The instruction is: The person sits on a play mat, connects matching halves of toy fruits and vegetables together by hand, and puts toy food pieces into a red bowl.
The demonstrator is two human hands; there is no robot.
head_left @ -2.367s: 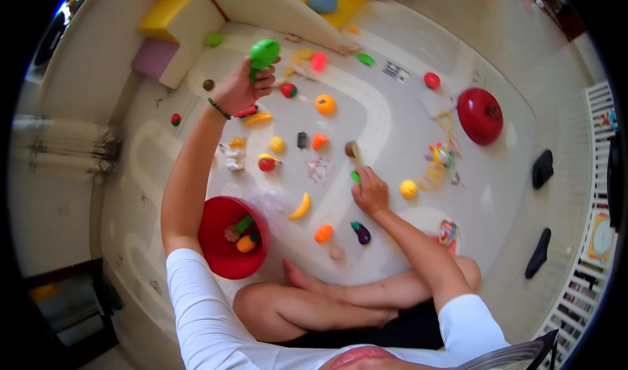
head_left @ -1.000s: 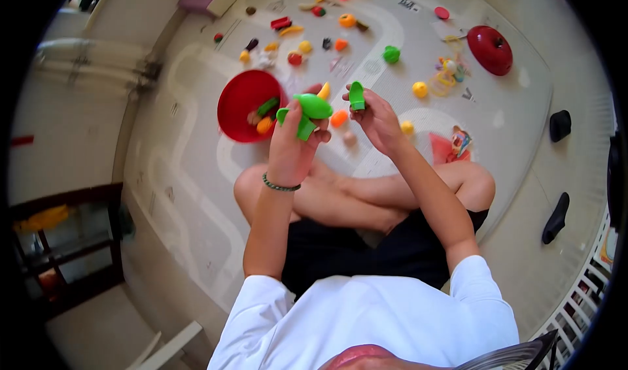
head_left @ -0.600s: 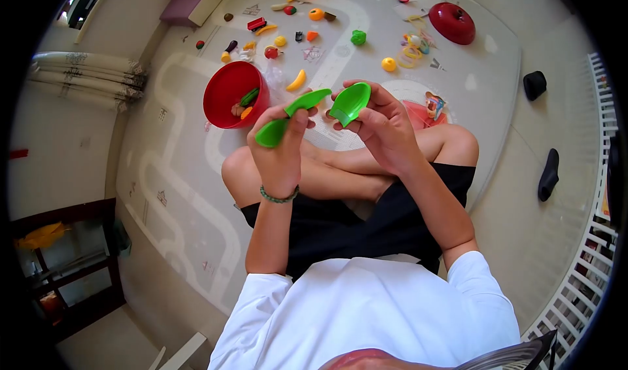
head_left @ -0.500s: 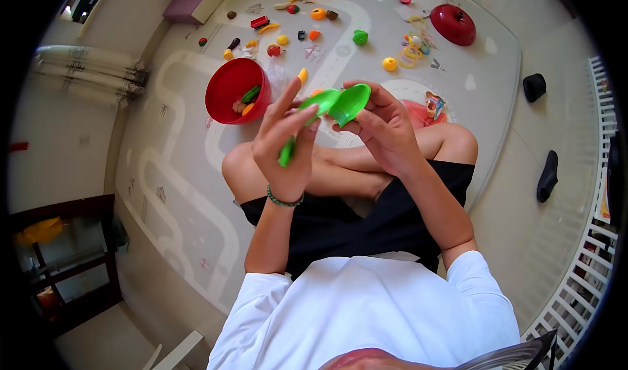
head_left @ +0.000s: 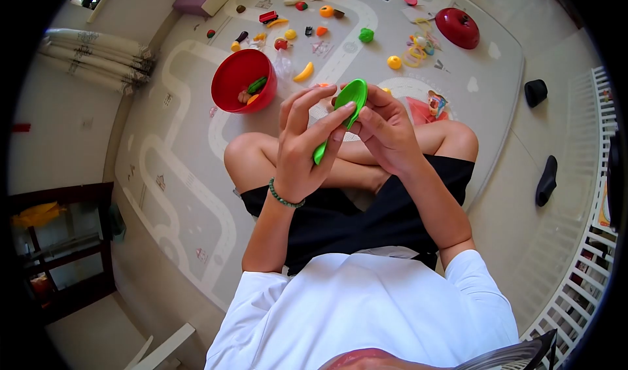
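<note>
Above my crossed legs, my left hand (head_left: 307, 134) and my right hand (head_left: 386, 125) meet around green toy pieces. A green spoon-shaped piece (head_left: 352, 100) stands between them, with the fingers of both hands on it. A second green piece (head_left: 320, 153) pokes out below my left fingers, held in that hand. How the pieces join is hidden by the fingers. Beyond my left hand is a red bowl (head_left: 226, 76) with a green toy vegetable (head_left: 257, 85) and other toys in it. A toy banana (head_left: 304, 72) lies to the right of the bowl.
Toy food lies scattered over the grey play mat (head_left: 190, 128), including a green toy (head_left: 366, 35) and a yellow one (head_left: 394, 62). A red lid (head_left: 457, 28) is at the back right. Two black socks (head_left: 546, 180) lie at the right, by a white fence (head_left: 575, 272).
My hands have come together in front of me, and the green pieces they held apart now meet or overlap. The green toy my left hand raised earlier now lies on the mat.
</note>
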